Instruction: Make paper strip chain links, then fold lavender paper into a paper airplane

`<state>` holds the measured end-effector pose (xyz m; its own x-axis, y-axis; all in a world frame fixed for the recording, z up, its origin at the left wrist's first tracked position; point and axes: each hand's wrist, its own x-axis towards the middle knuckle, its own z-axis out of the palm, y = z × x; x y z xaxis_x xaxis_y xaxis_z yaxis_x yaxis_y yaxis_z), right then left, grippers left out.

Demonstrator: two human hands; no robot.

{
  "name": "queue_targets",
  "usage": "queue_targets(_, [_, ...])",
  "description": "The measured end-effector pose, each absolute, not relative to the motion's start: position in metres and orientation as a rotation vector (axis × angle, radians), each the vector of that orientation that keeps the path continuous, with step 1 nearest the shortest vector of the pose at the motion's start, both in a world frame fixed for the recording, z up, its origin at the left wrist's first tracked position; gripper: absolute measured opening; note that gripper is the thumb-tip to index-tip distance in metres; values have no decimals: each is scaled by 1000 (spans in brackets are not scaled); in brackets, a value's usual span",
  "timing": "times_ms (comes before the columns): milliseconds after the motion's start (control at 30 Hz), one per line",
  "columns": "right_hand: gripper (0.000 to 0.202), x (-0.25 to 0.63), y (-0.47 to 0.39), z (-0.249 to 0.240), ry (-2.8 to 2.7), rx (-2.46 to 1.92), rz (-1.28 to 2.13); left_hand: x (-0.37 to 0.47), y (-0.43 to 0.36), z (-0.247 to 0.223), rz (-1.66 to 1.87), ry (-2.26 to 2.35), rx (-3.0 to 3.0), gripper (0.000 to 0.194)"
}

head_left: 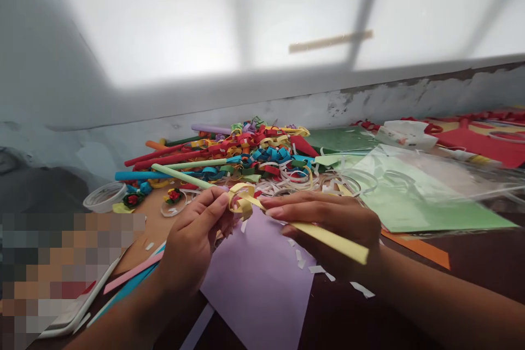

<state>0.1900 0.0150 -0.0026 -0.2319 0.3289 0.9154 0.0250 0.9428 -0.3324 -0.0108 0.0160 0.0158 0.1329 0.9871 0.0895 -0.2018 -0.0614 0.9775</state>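
My left hand [192, 235] is closed, pinching yellow paper loops [241, 192] between thumb and fingers. From the loops a yellow strip runs across to the fingertips of my right hand [336, 219], which is closed too. Under its fingers a pale yellow paper tube [334, 241] sticks out towards the lower right; whether tube and strip are one piece is hidden by the fingers. Below both hands lies a purple paper sheet [262, 279], with small white paper scraps [301, 260] on and beside it.
Behind my hands is a heap of coloured paper chains [262, 147] and rolled paper sticks [188, 164]. A white plastic tub [105, 197] stands at left. Green paper [435, 213] under clear plastic and an orange strip [422, 249] lie at right. A pale wall [262, 98] rises behind.
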Motion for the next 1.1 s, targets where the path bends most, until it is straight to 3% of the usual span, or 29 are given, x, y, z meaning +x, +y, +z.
queue_targets(167, [32,189,18,-13,-1905,-306,131,-20,14,8,1092,840,1433,30])
queue_targets(333, [19,189,10,-8,-2018,-315,-225,-21,11,3,977,857,1525,40])
queue_targets(533, [7,180,10,-3,-2002,-262,-322,-13,10,7,1010,790,1344,19])
queue_targets(733, [10,181,13,-5,-1991,-303,-370,-14,12,9,971,739,1272,21])
queue_targets(933, [12,180,13,-4,-2103,-201,-229,-15,14,4,1067,887,1373,20])
queue_targets(1100, [25,172,11,-5,-1952,-333,671,-15,9,5,1135,1015,1798,14])
